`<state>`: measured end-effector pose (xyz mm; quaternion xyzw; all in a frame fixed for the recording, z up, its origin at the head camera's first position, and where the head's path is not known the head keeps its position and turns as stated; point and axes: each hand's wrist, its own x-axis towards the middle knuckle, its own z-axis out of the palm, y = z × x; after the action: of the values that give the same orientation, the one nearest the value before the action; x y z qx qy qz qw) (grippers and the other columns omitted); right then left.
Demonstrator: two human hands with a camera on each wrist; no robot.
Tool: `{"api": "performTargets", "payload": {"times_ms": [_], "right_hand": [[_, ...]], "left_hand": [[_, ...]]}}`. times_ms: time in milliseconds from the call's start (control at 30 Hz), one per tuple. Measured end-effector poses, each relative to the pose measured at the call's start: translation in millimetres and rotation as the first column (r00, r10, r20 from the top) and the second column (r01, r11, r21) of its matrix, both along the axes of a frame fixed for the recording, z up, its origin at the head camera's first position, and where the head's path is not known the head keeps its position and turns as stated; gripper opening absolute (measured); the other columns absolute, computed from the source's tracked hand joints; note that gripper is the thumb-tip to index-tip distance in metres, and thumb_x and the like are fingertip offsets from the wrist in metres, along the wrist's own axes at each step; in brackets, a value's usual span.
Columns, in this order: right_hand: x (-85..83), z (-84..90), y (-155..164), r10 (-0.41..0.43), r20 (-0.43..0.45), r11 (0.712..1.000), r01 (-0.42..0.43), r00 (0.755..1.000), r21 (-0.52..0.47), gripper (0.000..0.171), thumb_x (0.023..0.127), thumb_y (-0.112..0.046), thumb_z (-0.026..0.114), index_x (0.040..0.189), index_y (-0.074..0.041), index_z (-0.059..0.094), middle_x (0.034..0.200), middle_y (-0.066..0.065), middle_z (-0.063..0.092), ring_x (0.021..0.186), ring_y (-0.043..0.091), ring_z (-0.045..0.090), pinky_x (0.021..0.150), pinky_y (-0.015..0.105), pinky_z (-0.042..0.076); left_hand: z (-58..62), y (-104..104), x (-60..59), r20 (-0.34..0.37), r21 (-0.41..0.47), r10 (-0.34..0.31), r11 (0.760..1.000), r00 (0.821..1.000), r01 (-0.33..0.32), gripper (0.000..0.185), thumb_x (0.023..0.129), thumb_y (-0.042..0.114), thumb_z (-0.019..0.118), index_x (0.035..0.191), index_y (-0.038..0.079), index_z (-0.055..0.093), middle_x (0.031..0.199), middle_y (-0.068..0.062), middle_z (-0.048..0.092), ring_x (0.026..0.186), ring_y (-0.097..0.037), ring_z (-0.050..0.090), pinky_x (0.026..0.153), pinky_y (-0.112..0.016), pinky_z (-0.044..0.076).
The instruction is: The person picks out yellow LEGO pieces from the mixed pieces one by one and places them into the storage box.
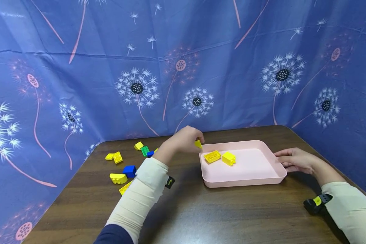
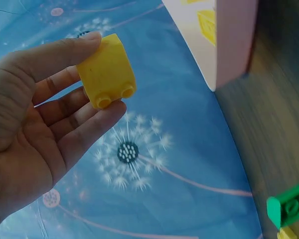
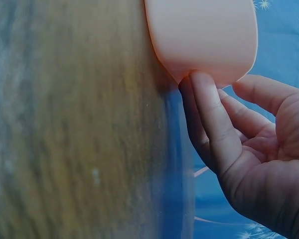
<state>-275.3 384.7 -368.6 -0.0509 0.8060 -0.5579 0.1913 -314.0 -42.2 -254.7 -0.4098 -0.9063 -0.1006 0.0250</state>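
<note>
My left hand (image 1: 184,139) pinches a yellow toy brick (image 2: 108,72) between thumb and fingers, just beyond the left end of the pink tray (image 1: 244,181). In the left wrist view, two round studs show on the brick's lower end. Inside the tray, toward its left side, lie a yellow brick (image 1: 212,156) and a second yellow block (image 1: 228,158) with its studs facing sideways. At the tray's right end, my right hand (image 1: 299,161) holds the wall, thumb at the rim and fingertips (image 3: 202,79) against the outside lower down.
On the table's left side several loose bricks are scattered: a blue brick (image 1: 129,171), a green brick (image 1: 145,150), a rounded yellow piece (image 1: 118,178) and others. My left forearm partly covers some. A blue dandelion-print cloth (image 1: 231,74) hangs behind the wooden table (image 1: 195,217).
</note>
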Motion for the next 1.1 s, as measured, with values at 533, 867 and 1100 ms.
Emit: {"api": "performTargets", "payload": {"times_ms": [533, 867, 1100], "right_hand": [[-0.6, 1.9, -4, -0.003, 0.007, 1.000, 0.003, 1.000, -0.008, 0.064, 0.098, -0.013, 0.056, 0.140, 0.022, 0.022, 0.111, 0.009, 0.066, 0.092, 0.018, 0.067, 0.079, 0.040, 0.056], [-0.7, 3.2, -2, -0.007, 0.001, 1.000, 0.007, 1.000, -0.010, 0.064, 0.098, -0.012, 0.056, 0.140, 0.022, 0.022, 0.110, 0.008, 0.066, 0.092, 0.016, 0.067, 0.079, 0.039, 0.057], [1.6, 2.1, -3, -0.027, 0.015, 1.000, 0.027, 1.000, -0.011, 0.065, 0.097, -0.012, 0.057, 0.140, 0.021, 0.022, 0.110, 0.008, 0.066, 0.091, 0.016, 0.067, 0.078, 0.038, 0.057]], "left_hand": [[-3.5, 66, -14.6, 0.035, -0.031, -0.089, 0.995, 0.995, 0.090, 0.022, 0.080, 0.024, 0.082, 0.097, 0.012, 0.074, 0.084, 0.004, 0.063, 0.077, -0.012, 0.052, 0.067, -0.020, 0.043], [-27.8, 109, -22.2, 0.146, -0.097, -0.106, 0.988, 0.984, 0.121, 0.022, 0.079, 0.020, 0.083, 0.097, 0.011, 0.073, 0.088, 0.007, 0.063, 0.082, -0.008, 0.055, 0.071, -0.015, 0.046], [-46.1, 132, -19.0, 0.123, -0.210, -0.149, 0.962, 0.981, 0.173, 0.021, 0.077, 0.023, 0.083, 0.093, 0.012, 0.076, 0.086, 0.009, 0.066, 0.078, -0.004, 0.055, 0.066, -0.012, 0.044]]}}
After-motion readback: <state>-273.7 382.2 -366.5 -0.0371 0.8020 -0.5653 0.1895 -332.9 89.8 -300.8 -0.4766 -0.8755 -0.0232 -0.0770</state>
